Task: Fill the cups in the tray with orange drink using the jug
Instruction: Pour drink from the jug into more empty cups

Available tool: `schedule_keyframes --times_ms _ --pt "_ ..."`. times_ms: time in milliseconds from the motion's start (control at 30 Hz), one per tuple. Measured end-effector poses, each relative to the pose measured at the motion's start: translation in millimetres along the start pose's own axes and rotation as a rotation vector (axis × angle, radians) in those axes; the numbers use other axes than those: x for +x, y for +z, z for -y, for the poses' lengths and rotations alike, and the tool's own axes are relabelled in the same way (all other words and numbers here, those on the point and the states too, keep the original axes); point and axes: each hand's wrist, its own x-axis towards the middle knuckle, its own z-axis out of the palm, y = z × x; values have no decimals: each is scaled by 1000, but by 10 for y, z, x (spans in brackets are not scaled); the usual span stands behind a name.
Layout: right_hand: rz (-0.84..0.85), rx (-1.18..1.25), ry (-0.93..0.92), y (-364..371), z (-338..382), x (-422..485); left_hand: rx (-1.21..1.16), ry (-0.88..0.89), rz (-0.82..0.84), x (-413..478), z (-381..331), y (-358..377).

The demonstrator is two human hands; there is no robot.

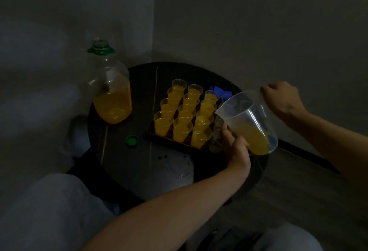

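Note:
A dark tray (159, 139) on the round table carries several small clear cups; three rows of filled cups (184, 111) hold orange drink. My right hand (282, 101) grips the handle of a clear plastic jug (249, 119), tilted left, with a little orange drink (253, 139) pooled in its lower side. The jug hangs over the tray's right column. My left hand (236, 147) holds a clear cup (216, 141) at the tray's near right corner, just under the jug. That cup looks empty. The jug hides the other cups in the right column.
A big clear bottle (111, 91), uncapped and about a third full of orange drink, stands at the table's left. Its green cap (131, 140) lies near the front. A blue object (219, 89) sits behind the tray. The round dark table (123, 163) stands in a wall corner.

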Motion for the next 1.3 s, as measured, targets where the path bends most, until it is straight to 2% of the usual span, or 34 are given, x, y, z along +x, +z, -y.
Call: schedule_keyframes --times_ms 500,1033,1300 --pt "-367 124 99 -249 -510 369 122 45 132 614 -100 599" --pt "-432 78 132 -13 -883 956 129 -26 105 1320 208 851" --pt "-433 37 143 103 -841 1100 93 -54 122 1373 183 832"
